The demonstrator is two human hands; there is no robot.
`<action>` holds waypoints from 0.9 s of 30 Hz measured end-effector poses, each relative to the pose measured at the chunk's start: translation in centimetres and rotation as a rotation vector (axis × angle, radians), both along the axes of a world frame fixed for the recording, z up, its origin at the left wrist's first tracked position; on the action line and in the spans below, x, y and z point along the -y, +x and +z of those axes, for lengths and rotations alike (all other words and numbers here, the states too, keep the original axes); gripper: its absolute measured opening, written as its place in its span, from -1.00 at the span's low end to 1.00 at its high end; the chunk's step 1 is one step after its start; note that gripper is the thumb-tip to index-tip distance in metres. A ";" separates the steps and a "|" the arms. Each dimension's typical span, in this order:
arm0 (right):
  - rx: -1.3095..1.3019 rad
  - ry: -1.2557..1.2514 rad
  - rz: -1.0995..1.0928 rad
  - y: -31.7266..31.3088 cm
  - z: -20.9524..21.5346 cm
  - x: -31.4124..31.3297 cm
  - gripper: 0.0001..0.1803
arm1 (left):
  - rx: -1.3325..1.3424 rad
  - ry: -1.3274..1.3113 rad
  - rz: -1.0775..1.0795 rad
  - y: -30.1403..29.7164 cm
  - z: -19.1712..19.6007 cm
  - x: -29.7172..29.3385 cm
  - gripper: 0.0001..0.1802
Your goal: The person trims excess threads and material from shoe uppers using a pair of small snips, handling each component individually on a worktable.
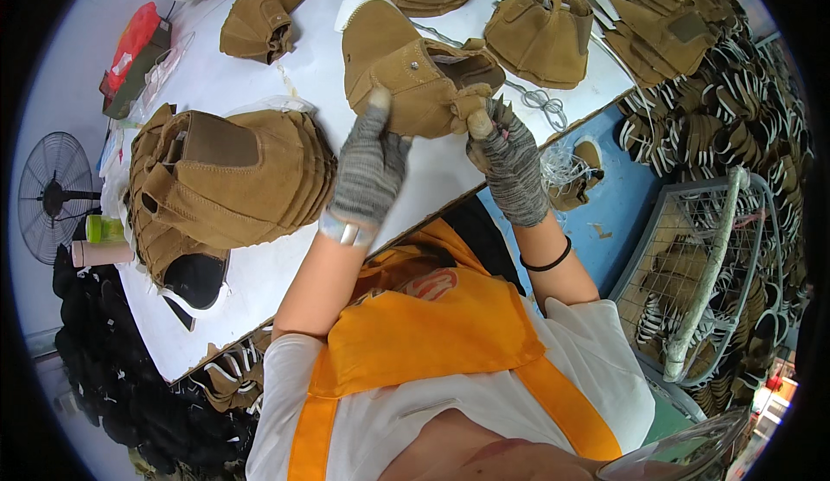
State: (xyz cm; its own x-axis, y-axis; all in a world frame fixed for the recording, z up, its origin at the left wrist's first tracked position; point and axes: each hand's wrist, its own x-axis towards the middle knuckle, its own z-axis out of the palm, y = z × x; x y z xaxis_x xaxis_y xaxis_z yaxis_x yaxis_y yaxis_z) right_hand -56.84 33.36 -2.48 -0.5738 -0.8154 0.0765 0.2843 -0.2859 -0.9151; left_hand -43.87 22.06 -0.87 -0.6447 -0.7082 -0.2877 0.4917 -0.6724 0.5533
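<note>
A brown suede shoe upper (402, 79) with a white-edged toe is held over the white table, its toe pointing up and away from me. My left hand (370, 174), in a grey knitted glove with bare fingertips, grips its near left side, thumb on the suede. At the ankle opening on the right, my right hand (512, 163), gloved alike, pinches the collar edge. Left of my hands lies a large stack of brown shoe uppers (285, 174), nested in each other. Whatever lies under the fingers of either hand is hidden.
More brown uppers (545, 36) stand along the far side of the white table (259, 282). A thin grey cord (545, 105) lies near the right edge. On the right are a wire basket (683, 222) and heaped uppers; a fan (54, 196) stands at left.
</note>
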 end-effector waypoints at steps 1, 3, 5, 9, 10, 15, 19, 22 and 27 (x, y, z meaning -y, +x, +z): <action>0.053 0.029 0.050 -0.1 0.0 -0.1 -0.61 | 0.078 0.024 0.003 1.0 0.3 -1.0 -0.59; 0.162 0.089 0.141 -0.7 -0.2 -0.2 -0.54 | 0.172 0.140 -0.003 2.1 0.8 -3.6 -0.70; 0.099 0.060 0.108 0.0 -0.2 0.0 -0.63 | 0.299 0.038 -0.079 3.0 0.3 -5.8 -0.69; -0.219 0.008 0.026 1.5 0.3 -0.5 -0.67 | 0.272 0.137 -0.341 3.9 -1.2 -6.0 -0.47; -0.271 0.124 0.016 1.7 0.9 -0.6 -0.67 | 0.271 0.150 -0.372 4.2 -1.3 -6.2 -0.47; -0.256 0.186 0.016 1.9 1.0 -1.0 -0.70 | 0.360 -0.244 -0.535 5.5 -0.8 -6.0 -0.51; -0.391 0.263 0.038 2.2 1.0 -1.5 -0.71 | 0.464 -0.834 -0.237 3.7 -1.6 -5.1 -0.54; -0.434 0.120 -0.007 2.4 -0.4 -1.4 -0.72 | 0.370 -0.596 -0.296 2.8 -0.1 -5.2 -0.62; -0.401 0.189 0.015 2.5 -0.2 -2.0 -0.69 | 0.358 -0.906 -0.083 1.4 -2.2 -5.4 -0.67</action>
